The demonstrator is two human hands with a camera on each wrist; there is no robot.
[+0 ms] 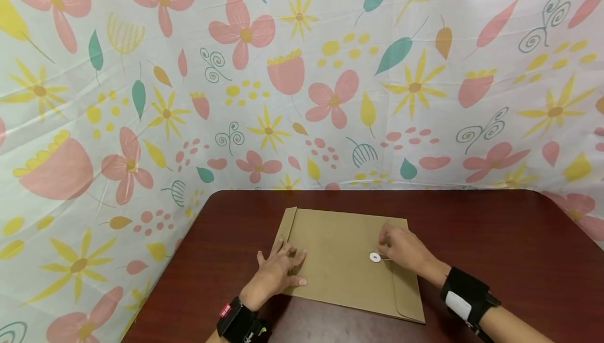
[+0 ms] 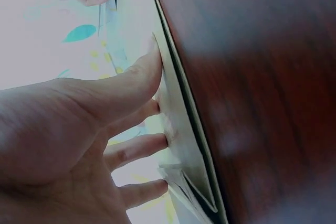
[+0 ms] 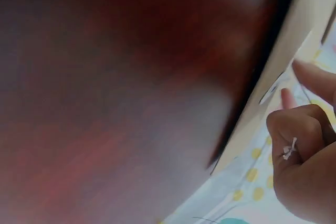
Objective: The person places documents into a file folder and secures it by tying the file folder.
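While unlabelled, envelope point(image 1: 340, 264) under hands.

Makeshift recording booth: floral sheet point(image 1: 302, 70) backing a dark wooden table point(image 1: 495, 238).

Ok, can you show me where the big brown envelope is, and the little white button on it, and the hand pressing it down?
envelope point(image 1: 340, 264): head view, bare middle of its face.
white button point(image 1: 375, 257): head view, its centre.
left hand point(image 1: 278, 272): head view, back of the hand.
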